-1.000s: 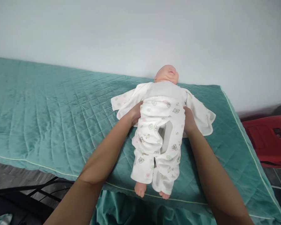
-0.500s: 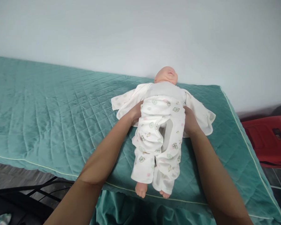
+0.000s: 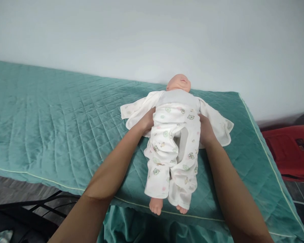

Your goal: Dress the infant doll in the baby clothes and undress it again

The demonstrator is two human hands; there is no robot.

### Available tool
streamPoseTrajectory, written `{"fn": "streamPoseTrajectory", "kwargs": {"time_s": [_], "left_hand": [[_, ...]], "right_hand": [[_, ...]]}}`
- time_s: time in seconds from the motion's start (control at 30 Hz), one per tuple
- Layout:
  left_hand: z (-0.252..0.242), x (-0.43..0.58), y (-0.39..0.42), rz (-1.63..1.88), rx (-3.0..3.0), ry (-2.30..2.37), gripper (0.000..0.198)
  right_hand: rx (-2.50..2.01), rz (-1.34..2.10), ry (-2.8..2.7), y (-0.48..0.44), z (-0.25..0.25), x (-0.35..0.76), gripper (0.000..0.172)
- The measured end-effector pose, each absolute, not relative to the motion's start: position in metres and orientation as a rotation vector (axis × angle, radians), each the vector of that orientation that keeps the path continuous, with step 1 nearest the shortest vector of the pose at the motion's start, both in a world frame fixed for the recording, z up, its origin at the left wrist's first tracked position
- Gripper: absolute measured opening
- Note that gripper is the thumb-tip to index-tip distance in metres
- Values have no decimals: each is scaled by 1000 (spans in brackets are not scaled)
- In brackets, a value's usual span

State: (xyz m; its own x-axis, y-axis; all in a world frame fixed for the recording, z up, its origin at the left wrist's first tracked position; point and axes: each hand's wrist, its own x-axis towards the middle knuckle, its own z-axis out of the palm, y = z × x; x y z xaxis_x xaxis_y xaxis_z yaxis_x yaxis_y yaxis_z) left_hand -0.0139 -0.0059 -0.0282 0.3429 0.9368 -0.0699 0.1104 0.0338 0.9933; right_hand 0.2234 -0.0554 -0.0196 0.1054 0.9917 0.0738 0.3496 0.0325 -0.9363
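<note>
On a teal quilted bed (image 3: 53, 111), the left hand (image 3: 148, 123) sits at one hip of a baby doll (image 3: 178, 98) lying face up near the front edge. It meets the waistband of the printed trousers (image 3: 171, 141), and the right hand (image 3: 205, 131) mirrors it. The fingers are hidden, so whether either grip pinches cloth cannot be told. The waistband looks fully raised, and levelling it would take an even pull on both sides. The red case (image 3: 291, 148) at far right appears shut, its contents unseen.

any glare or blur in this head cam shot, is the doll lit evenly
Head view: soft, even light, no glare; the doll is sharp, its white clothes not blown out; faint shadows under the left hand and right hand; stitching on the teal quilt is crisp.
</note>
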Motion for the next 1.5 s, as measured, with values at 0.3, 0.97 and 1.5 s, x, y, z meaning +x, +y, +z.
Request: {"fn": "streamPoseTrajectory", "kwargs": {"time_s": [0.3,0.97,1.5], "left_hand": [[-10,-29,-4,807,1778,1115,36],[-16,-36,2,1075,1509,1204,10],[-10,-38,0,1178,1940,865,20]], "right_hand": [[-1351,1018,-1180,-51,-30,226,25],[-1540,517,-1229,-50,-29,234,20],[-1166,591,-1448,-54,-21,232,11]]}}
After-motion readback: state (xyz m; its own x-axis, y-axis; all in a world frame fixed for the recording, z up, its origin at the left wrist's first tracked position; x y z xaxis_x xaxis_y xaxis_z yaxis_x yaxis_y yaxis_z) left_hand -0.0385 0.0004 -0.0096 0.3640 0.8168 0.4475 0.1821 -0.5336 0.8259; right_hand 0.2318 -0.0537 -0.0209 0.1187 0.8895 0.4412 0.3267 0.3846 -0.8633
